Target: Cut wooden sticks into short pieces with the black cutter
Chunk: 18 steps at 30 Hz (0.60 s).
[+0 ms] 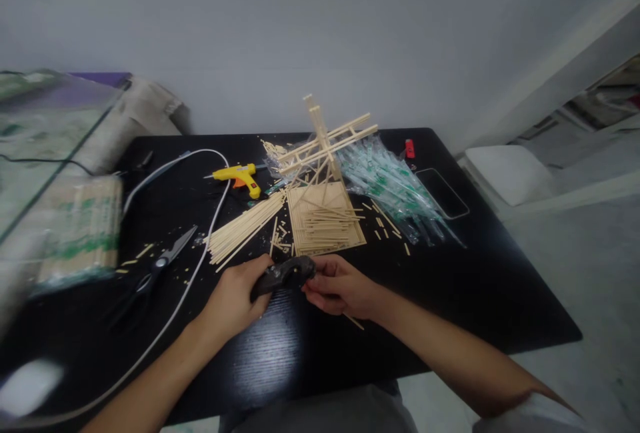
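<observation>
My left hand [240,293] is wrapped round a black curved hand tool [283,276] that looks like a cutter, held above the table's front half. Close to the tool's hooked end, my right hand [340,286] is closed in a pinch. A thin wooden stick [355,321] sticks out below its fingers; the rest of it is hidden by the hand. Just beyond both hands lies a square stick base [330,236] with loose sticks on top. Behind it rises a windmill-like stick frame [325,143] with crossed arms.
A bundle of sticks [245,229], yellow glue gun [237,176], open scissors [155,273] and white cable [193,266] lie to the left. Plastic wrappers [385,179], a phone [443,193] and red lighter [410,148] are on the right. Cut stick pieces litter the black table [475,299].
</observation>
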Each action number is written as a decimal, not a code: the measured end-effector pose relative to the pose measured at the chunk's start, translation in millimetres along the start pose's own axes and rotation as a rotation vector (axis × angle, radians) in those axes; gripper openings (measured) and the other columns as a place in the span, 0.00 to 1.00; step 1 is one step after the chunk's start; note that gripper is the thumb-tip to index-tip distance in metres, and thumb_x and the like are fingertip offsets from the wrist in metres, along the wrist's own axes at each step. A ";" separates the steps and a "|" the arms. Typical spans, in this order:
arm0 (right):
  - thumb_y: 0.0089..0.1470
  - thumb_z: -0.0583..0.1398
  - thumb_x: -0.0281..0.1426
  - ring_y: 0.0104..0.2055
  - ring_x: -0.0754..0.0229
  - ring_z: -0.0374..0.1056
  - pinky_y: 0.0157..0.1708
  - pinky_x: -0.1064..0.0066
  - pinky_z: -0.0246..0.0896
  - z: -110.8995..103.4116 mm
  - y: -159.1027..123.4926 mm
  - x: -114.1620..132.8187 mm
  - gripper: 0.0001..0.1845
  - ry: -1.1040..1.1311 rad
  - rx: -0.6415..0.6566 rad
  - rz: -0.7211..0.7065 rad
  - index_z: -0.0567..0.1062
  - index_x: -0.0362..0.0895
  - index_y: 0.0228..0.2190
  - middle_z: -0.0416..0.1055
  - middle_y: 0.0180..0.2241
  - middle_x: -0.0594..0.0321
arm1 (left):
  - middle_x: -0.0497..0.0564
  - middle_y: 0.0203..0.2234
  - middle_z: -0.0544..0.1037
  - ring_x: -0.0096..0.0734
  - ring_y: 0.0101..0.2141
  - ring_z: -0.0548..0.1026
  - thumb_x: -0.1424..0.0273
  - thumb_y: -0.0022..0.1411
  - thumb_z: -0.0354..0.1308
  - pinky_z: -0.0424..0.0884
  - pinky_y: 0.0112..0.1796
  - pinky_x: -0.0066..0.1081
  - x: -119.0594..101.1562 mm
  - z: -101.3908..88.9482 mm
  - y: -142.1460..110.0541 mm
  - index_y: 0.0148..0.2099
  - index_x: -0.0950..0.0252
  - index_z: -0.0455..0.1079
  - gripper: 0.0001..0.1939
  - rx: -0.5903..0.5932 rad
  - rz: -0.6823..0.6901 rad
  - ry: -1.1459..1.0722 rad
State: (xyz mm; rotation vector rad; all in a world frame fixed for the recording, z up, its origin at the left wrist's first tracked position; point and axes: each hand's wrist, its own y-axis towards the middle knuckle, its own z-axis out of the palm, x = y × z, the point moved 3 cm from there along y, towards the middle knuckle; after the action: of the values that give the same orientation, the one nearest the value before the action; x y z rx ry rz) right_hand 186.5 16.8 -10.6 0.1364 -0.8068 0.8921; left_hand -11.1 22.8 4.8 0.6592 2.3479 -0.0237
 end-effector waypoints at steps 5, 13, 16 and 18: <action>0.54 0.71 0.43 0.12 0.76 0.44 0.10 0.80 0.33 -1.5 1.6 -0.1 0.20 0.001 -0.020 -0.021 0.73 0.39 0.33 0.66 0.19 0.72 | 0.43 0.22 0.72 0.27 0.22 0.71 0.78 0.57 0.52 0.64 0.26 0.24 1.1 0.4 0.6 0.33 0.60 0.62 0.07 0.002 -0.004 0.010; 0.55 0.70 0.42 0.12 0.76 0.44 0.10 0.80 0.34 -0.8 1.4 1.8 0.19 0.000 0.011 -0.029 0.73 0.39 0.33 0.67 0.19 0.72 | 0.46 0.27 0.76 0.30 0.28 0.76 0.79 0.56 0.52 0.68 0.30 0.26 4.0 0.6 -1.3 0.36 0.61 0.66 0.08 0.000 0.005 0.025; 0.55 0.70 0.43 0.12 0.76 0.45 0.10 0.80 0.35 0.2 0.6 2.6 0.20 -0.005 0.020 -0.023 0.73 0.39 0.33 0.67 0.19 0.72 | 0.47 0.29 0.78 0.33 0.30 0.77 0.78 0.56 0.53 0.71 0.32 0.28 3.1 -1.1 -0.6 0.40 0.61 0.68 0.10 -0.004 0.012 0.034; 0.55 0.69 0.43 0.12 0.76 0.46 0.10 0.80 0.36 0.5 0.5 2.7 0.20 -0.001 0.029 -0.023 0.74 0.39 0.33 0.68 0.19 0.71 | 0.49 0.31 0.79 0.34 0.31 0.78 0.77 0.55 0.52 0.73 0.34 0.29 1.4 -2.8 0.4 0.41 0.62 0.69 0.12 -0.022 0.029 0.046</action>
State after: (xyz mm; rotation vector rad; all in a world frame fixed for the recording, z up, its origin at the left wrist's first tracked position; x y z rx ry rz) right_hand 186.8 18.6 -8.5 0.1709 -0.7921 0.8821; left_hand -13.5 24.4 6.1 0.6898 2.3787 0.0300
